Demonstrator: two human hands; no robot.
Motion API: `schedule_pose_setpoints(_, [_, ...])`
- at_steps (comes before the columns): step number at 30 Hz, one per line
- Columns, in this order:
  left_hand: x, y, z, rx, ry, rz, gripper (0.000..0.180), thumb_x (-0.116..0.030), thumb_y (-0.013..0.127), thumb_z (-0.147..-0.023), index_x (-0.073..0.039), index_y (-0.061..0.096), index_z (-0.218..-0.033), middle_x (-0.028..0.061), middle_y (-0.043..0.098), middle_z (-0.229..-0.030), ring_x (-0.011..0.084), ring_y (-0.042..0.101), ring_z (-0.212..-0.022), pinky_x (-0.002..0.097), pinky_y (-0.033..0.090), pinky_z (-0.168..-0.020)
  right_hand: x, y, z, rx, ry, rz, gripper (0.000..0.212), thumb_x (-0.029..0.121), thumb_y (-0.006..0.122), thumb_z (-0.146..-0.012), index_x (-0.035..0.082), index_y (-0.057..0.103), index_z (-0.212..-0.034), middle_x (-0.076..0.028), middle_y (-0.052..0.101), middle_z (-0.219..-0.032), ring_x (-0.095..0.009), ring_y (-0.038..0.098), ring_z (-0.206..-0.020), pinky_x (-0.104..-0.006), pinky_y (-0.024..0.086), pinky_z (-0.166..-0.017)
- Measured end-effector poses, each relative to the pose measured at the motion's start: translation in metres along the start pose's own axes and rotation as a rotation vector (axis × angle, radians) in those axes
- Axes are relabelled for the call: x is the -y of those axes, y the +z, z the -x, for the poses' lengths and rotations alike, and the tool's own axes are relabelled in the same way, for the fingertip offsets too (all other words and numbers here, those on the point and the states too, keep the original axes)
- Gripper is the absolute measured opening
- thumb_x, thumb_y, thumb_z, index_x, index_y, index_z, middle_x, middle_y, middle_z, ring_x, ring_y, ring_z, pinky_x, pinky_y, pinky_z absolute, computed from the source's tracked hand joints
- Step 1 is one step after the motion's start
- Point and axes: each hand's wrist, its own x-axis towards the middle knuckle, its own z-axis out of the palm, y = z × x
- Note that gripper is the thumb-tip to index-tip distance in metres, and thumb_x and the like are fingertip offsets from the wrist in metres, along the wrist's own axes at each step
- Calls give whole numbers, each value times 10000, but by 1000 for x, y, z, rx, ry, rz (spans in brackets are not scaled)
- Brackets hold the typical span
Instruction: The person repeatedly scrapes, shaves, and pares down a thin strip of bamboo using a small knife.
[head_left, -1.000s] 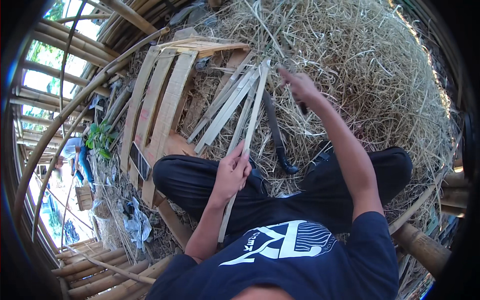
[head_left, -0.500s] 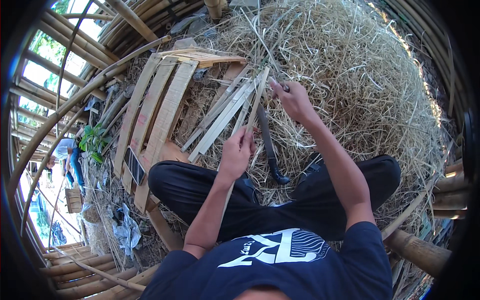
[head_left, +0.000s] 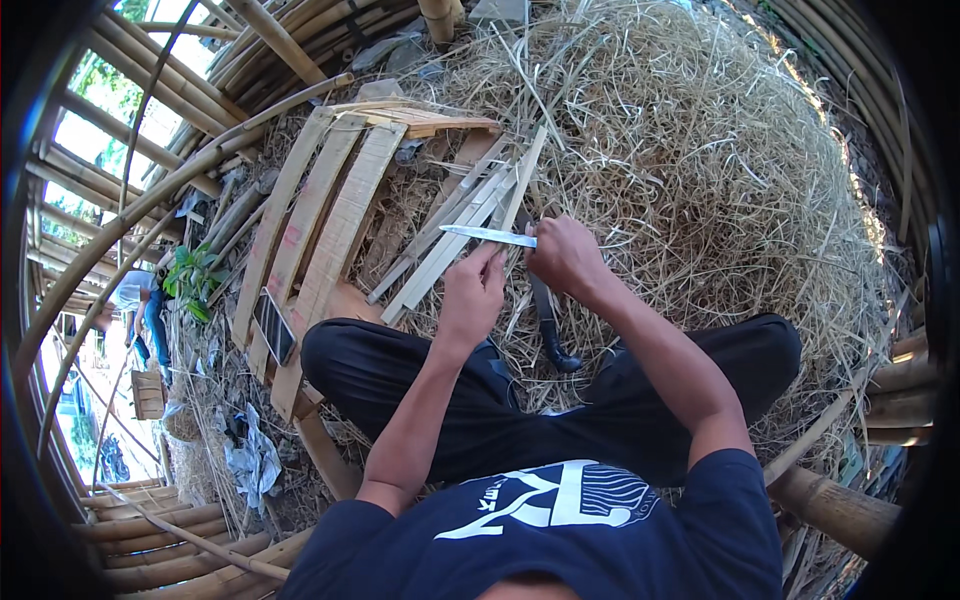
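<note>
My left hand (head_left: 472, 295) is closed round a pale bamboo strip (head_left: 528, 170), which slants away toward the far side from between thumb and fingers. In my right hand (head_left: 566, 256) is a knife, gripped by its handle, which the fist hides. Its bright pointed blade (head_left: 485, 235) lies crosswise over the strip, just beyond my left fingertips, tip to the left. Several more split bamboo strips (head_left: 432, 268) rest on the ground left of the blade. Between my knees lies a long dark blade with a black curved handle (head_left: 550, 335), partly covered by my right hand.
A heap of curly shavings (head_left: 720, 190) spreads ahead and right. Wooden slats (head_left: 340, 215) stand at left, with a phone (head_left: 272, 327) on them. Bamboo poles (head_left: 840, 505) surround the spot. Another person (head_left: 150, 310) bends over at far left, beyond a leafy plant (head_left: 190, 280).
My right hand has come nearer and to the left, bringing the knife blade into plain view across the strip. My left hand stays nearly in place.
</note>
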Motion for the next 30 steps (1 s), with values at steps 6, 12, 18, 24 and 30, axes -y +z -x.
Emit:
schedule_pose_setpoints(6, [9, 9, 13, 6, -31, -114, 242, -119, 492, -978, 17, 607, -1142, -24, 424, -600, 50, 384, -539, 246, 342, -490, -34, 16, -13, -42, -5, 93, 174, 106, 553, -711, -11, 671, -661, -240, 615, -606, -372, 664, -600, -452, 541, -607])
schedule_pose_setpoints(12, [11, 8, 42, 44, -168, 0, 339, -109, 505, -965, -49, 543, -1297, 37, 502, -637, 73, 440, -557, 260, 390, -515, -89, 5, -26, -80, 221, 163, 186, 101, 514, -719, 5, 672, -696, -215, 650, -679, -358, 670, -656, -442, 540, -651])
schedule_pose_setpoints(18, [5, -16, 99, 110, -271, 32, 368, -137, 470, -997, -35, 495, -1349, -12, 458, -639, 40, 407, -524, 215, 380, -481, -181, -10, -33, -212, 613, 142, 328, 233, 564, -764, -23, 685, -929, -223, 681, -984, -365, 673, -929, -441, 551, -780])
schedule_pose_setpoints(24, [-5, -32, 58, 91, -460, 427, 323, -218, 392, -1036, -54, 496, -1294, -29, 437, -595, 15, 342, -377, 168, 284, -344, -122, -18, -43, -106, 626, -209, 352, 249, 541, -841, -61, 679, -936, -276, 673, -880, -374, 679, -854, -432, 536, -759])
schedule_pose_setpoints(30, [0, -29, 26, 72, -434, 728, 263, -212, 408, -1032, -24, 502, -1191, 24, 537, -710, 29, 325, -355, 177, 240, -330, -25, -21, -27, 30, 286, -253, 287, 199, 576, -786, -68, 676, -808, -263, 663, -777, -391, 669, -720, -449, 539, -731])
